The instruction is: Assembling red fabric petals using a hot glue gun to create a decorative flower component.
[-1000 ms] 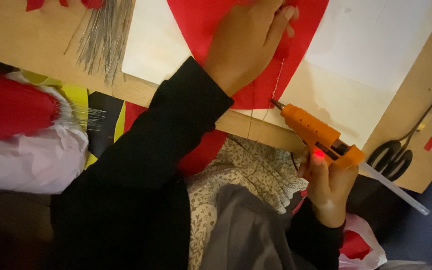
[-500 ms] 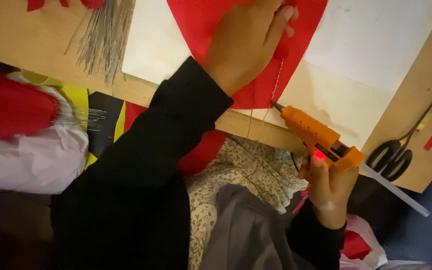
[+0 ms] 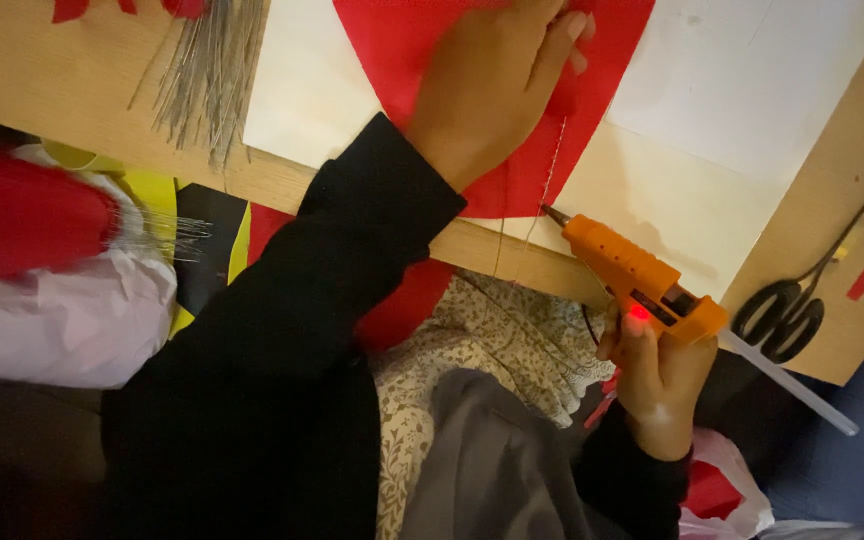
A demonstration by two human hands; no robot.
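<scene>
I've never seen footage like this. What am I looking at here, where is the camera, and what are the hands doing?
There is no machine here: a person is working with bare hands, and the one camera sits on their head, looking down over their arms and lap. The left hand, in a black sleeve, presses flat on a red sheet lying on white paper on a wooden table. The right hand grips an orange glue gun, its nozzle at the red sheet's lower edge, a clear glue stick poking out the back and a small red light glowing. Black-handled scissors lie to the right, and a bundle of thin wires lies at the upper left.
</scene>
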